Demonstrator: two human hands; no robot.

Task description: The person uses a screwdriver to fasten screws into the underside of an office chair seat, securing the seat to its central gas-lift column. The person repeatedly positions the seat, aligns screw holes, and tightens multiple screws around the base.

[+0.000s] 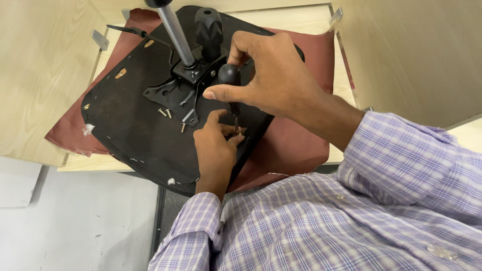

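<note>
Lying upturned on a maroon cloth [296, 145] over the pale wood counter [30, 100], the black seat base [130, 125] shows its metal mounting plate [173, 93] and gas-lift column [175, 32], with loose screws [165, 112] just beside the plate, within reach. Left hand [216, 145] has fingers [232, 136] pinched together at the screwdriver tip, apparently steadying it on a screw hidden from view. Right hand [273, 75] has fingers clamped around the black screwdriver [230, 83] handle, held upright, likely for pressing down and turning.
</note>
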